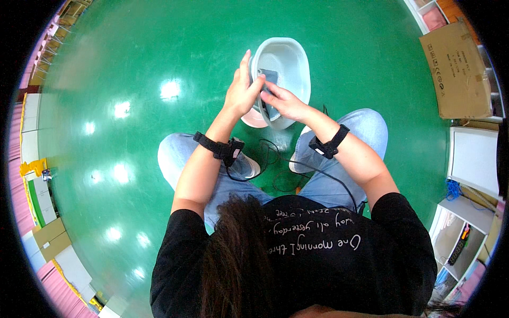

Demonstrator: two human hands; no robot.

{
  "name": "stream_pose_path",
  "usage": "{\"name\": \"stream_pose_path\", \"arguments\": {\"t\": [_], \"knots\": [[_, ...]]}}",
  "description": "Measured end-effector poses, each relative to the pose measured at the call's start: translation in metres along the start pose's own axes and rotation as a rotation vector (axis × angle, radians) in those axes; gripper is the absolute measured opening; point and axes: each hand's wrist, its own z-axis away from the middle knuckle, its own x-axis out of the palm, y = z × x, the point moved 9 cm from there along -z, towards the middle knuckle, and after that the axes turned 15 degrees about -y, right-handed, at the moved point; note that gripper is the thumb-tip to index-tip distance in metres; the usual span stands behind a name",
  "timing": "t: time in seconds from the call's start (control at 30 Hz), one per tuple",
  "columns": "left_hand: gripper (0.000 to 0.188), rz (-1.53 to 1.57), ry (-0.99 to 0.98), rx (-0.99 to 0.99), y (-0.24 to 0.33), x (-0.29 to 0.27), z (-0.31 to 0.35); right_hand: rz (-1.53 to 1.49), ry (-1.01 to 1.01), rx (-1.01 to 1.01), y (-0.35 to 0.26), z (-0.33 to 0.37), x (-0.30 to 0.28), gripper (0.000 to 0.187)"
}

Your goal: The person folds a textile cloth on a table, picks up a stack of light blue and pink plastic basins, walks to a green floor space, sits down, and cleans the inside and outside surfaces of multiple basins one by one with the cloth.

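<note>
A pale blue oval basin (302, 69) is on the green floor in front of me, beyond my feet. My left hand (244, 93) is at its left rim with the fingers stretched out and the thumb reaching over toward the inside. Over the near left part of the basin is my right hand (284, 103), its fingers bent and closed around a grey-blue cloth-like piece (269, 76). More of that piece shows below the fingers; its full shape is hidden. A pink round rim (254, 118) peeks out under the basin's near left side.
Black cables (275, 151) run between my shoes (300, 159) from the wrist straps. A cardboard box (456, 74) and white shelves (466, 222) line the right side. Cartons (53, 233) and pink cloth are along the left edge. Green floor (132, 69) lies between.
</note>
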Motion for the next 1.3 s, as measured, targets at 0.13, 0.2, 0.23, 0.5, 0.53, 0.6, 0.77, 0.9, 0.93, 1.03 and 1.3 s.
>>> {"name": "stream_pose_path", "arguments": {"t": [0.13,0.2,0.23,0.5,0.53,0.6,0.77,0.9,0.93,1.03,1.3], "knots": [[0.074,0.156,0.105,-0.043,-0.009,-0.020,-0.002,0.443,-0.104,0.025,0.000,0.001,0.010,0.075],[0.075,0.206,0.120,-0.110,-0.014,-0.031,0.004,0.616,-0.167,0.020,-0.012,-0.001,0.026,0.073],[0.075,0.206,0.120,-0.110,-0.017,-0.034,0.004,0.715,-0.179,-0.022,-0.018,-0.001,0.033,0.072],[0.060,0.456,0.135,-0.149,-0.036,-0.053,0.007,1.172,-0.297,0.075,-0.018,-0.002,0.037,0.053],[0.056,0.483,0.122,-0.183,-0.037,-0.054,0.008,1.171,-0.296,0.076,-0.016,-0.001,0.036,0.053],[0.051,0.517,0.121,-0.184,-0.037,-0.055,0.008,1.207,-0.284,0.148,-0.010,-0.001,0.030,0.049],[0.055,0.415,0.098,-0.227,-0.024,-0.066,0.012,1.301,-0.224,0.314,-0.001,0.006,0.005,0.046],[0.059,0.456,0.137,-0.231,-0.021,-0.070,0.008,1.356,-0.093,0.197,-0.001,0.004,-0.015,0.043],[0.062,0.433,0.065,-0.244,-0.032,-0.069,0.002,1.372,-0.052,0.047,-0.005,0.005,-0.013,0.034],[0.070,0.513,0.134,-0.276,-0.027,-0.064,0.009,1.409,-0.195,0.174,-0.003,0.002,-0.012,0.033],[0.107,0.293,-0.116,-0.327,-0.021,0.014,-0.003,0.905,-0.042,0.098,-0.015,0.001,-0.035,0.037]]}}
